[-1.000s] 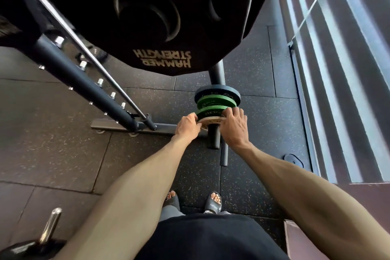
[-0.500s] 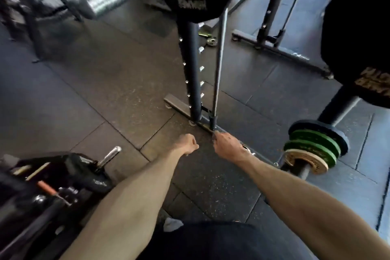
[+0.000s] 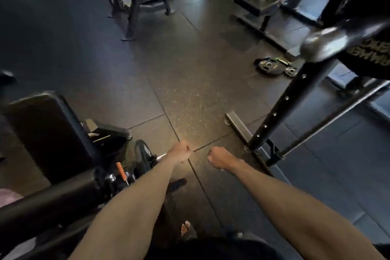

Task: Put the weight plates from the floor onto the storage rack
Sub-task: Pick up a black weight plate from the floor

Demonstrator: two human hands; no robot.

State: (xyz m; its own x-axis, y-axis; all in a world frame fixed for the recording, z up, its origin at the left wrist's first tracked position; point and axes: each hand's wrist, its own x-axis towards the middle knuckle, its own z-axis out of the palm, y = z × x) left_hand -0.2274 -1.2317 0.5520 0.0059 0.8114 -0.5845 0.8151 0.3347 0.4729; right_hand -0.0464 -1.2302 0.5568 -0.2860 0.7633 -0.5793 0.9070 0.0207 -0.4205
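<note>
Both hands are held out over the dark speckled rubber floor [image 3: 190, 99]. The left hand [image 3: 182, 152] is curled into a fist and nothing is gripped in it; the right hand [image 3: 221, 158] is likewise curled, and nothing is held or touched by it; the two are kept near each other but apart.

The black round weight plates [image 3: 272, 66] are seen lying flat on the floor in a small cluster, well beyond the hands, near the black steel upright of the storage rack [image 3: 282, 110]. A large black plate with gold lettering [image 3: 367, 53] is carried high on the rack, behind a blurred silver peg end [image 3: 325, 44].

To the left a black padded bench [image 3: 42, 131] is seen; a small orange-handled piece [image 3: 119, 170] is set just beside the left forearm, among dark machine parts too blurred to be told apart. A sandalled foot [image 3: 186, 228] is visible on the floor between the forearms.
</note>
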